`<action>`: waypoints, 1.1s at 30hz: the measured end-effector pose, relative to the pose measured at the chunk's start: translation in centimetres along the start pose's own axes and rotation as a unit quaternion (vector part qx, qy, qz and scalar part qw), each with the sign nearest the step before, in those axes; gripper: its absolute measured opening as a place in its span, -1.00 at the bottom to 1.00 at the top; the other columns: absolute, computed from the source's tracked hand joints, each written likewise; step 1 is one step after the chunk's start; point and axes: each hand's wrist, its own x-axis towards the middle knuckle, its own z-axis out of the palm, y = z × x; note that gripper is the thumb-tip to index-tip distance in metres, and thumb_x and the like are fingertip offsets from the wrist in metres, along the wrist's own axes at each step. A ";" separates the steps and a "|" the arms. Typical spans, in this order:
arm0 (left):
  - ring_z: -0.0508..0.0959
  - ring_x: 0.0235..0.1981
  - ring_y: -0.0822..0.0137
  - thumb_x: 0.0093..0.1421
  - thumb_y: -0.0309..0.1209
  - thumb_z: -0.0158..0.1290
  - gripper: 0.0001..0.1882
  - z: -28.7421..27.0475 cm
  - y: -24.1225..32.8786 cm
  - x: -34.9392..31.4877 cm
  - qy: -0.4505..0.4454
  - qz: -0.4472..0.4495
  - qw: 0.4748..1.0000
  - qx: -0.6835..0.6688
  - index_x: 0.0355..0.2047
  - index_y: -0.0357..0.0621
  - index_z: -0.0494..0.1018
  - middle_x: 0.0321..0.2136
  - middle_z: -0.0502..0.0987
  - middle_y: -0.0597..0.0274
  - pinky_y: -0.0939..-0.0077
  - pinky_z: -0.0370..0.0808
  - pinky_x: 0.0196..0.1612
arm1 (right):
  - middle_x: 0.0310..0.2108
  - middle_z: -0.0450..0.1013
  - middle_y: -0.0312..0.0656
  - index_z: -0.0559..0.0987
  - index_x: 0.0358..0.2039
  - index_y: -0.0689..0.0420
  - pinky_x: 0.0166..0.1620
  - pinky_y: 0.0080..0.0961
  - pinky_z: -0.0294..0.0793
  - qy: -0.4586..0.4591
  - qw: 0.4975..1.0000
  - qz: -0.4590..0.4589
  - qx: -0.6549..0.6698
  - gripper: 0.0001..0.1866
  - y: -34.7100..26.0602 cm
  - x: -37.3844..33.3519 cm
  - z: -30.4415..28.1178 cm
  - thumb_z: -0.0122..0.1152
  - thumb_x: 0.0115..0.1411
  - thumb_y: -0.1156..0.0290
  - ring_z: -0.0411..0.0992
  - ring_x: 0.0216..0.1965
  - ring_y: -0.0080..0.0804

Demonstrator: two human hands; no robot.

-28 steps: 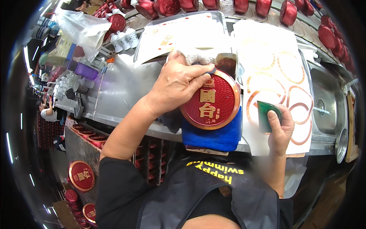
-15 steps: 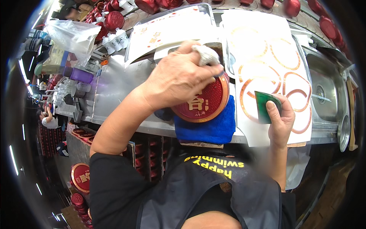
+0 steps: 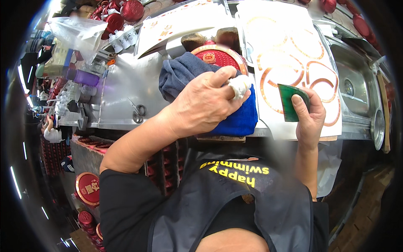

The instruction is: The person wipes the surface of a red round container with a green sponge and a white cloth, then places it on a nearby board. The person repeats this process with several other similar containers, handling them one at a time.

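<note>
My left hand (image 3: 205, 101) is closed on a crumpled white cloth (image 3: 240, 87), pinched between thumb and fingers. It hovers over the near part of a round red flask (image 3: 218, 56) with a copper-coloured rim band, hiding much of its face. The flask lies on a folded blue towel (image 3: 241, 119). A dark grey-blue cloth (image 3: 180, 73) is bunched at the flask's left, against my left hand; whether my fingers also grip it is hidden. My right hand (image 3: 310, 111) holds a thin green scraper (image 3: 289, 103) over a white sheet (image 3: 279, 128) bearing copper-coloured ring strips.
Black scissors (image 3: 137, 113) lie on the metal worktop (image 3: 113, 92) at left. Printed sheets (image 3: 180, 23) sit in a tray at the back. A sink (image 3: 348, 84) is at right. White bottles (image 3: 121, 38), red flasks (image 3: 132, 10) and a purple bottle (image 3: 84, 77) stand back left.
My left hand with the white cloth has come nearer to me, down over the flask. The dark cloth now shows at the flask's left. My right hand still holds the green scraper; the view has shifted slightly.
</note>
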 end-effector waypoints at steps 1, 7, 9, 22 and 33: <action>0.43 0.03 0.15 0.09 -0.44 0.08 -0.62 0.3 0.6 -0.6 0.000 -0.005 1.000 0.009 -0.04 -0.07 0.58 -0.03 0.50 0.27 0.37 0.52 0.03 | -0.28 0.55 -0.30 0.58 -0.10 0.30 -0.19 -0.73 0.47 -0.006 1.000 -0.011 0.000 -0.78 0.0 -0.1 0.0 0.29 0.30 0.47 0.46 -0.29 -0.67; 0.39 0.06 0.21 0.05 -0.42 0.15 -0.53 1.6 3.1 -5.5 0.054 -0.033 0.994 0.090 0.02 0.14 0.62 0.00 0.48 0.40 0.45 0.53 -0.05 | -0.25 0.57 -0.28 0.58 -0.09 0.30 -0.14 -0.72 0.46 -0.003 1.000 -0.029 -0.002 -0.78 -0.4 -0.7 0.1 0.28 0.31 0.47 0.47 -0.25 -0.65; 0.39 0.06 0.22 0.02 -0.42 0.20 -0.53 2.0 3.8 -7.1 0.076 -0.076 0.991 0.083 0.00 0.16 0.64 0.00 0.50 0.42 0.46 0.53 -0.05 | -0.25 0.57 -0.27 0.58 -0.08 0.30 -0.14 -0.71 0.46 -0.015 0.999 -0.030 -0.003 -0.78 -0.4 -0.8 0.3 0.28 0.31 0.47 0.47 -0.25 -0.64; 0.42 0.06 0.15 -0.02 -0.45 0.31 -0.52 4.9 5.1 -10.7 0.222 -0.337 0.913 -0.063 0.00 0.04 0.65 -0.04 0.52 0.18 0.40 0.56 -0.01 | -0.21 0.54 -0.27 0.55 -0.06 0.26 -0.09 -0.67 0.48 -0.071 0.997 -0.001 0.018 -0.79 0.6 0.4 2.6 0.23 0.34 0.47 0.49 -0.20 -0.62; 0.54 0.01 -0.02 0.33 -0.40 0.08 -0.66 5.2 -1.1 -8.8 0.302 -0.404 0.822 -0.265 0.05 -0.31 0.55 -0.02 0.59 -0.11 0.26 0.40 0.17 | -0.18 0.54 -0.23 0.51 0.02 0.27 -0.17 -0.71 0.49 -0.098 0.994 0.013 0.053 -0.73 0.1 2.7 3.8 0.19 0.37 0.43 0.48 -0.24 -0.61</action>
